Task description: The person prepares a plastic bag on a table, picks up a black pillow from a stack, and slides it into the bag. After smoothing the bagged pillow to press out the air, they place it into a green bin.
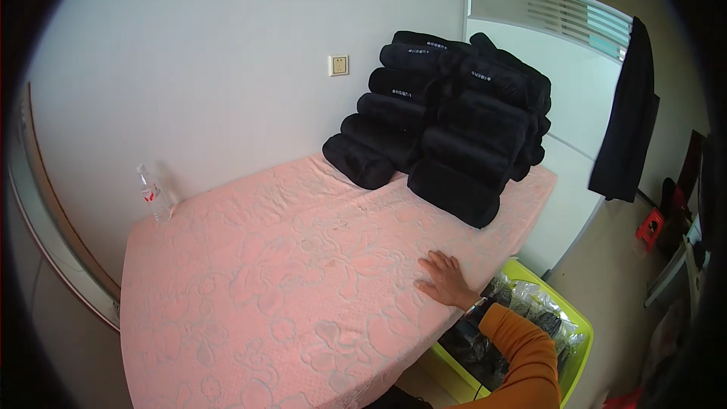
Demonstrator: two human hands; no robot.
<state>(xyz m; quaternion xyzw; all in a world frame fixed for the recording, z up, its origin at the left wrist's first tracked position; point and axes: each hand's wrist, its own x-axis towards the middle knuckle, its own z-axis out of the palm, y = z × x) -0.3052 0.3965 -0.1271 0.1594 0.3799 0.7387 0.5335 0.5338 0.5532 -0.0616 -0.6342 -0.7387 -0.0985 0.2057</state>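
- My right hand lies flat, palm down, fingers spread, on the pink quilted cover near its right edge; it holds nothing.
- An orange sleeve runs from the wrist down to the lower edge of the view, with a thin band at the wrist.
- My left hand is not in view, so I cannot tell its state.
- The cover spreads over a broad flat surface pushed against a white wall, embossed with a flower pattern.
- At the far right corner of the cover stands a stack of black rolled bundles, piled several high in two leaning columns, well apart from my hand.
- The lowest roll is the one nearest my fingers.
- At the far left corner, against the wall, stands a clear plastic water bottle, upright.
- Just beside my forearm, below the cover's edge, sits a yellow-green bin holding clear-wrapped dark packets.
- On the wall above the cover: a small beige switch plate.
- To the right, a black garment hangs by a white partition.
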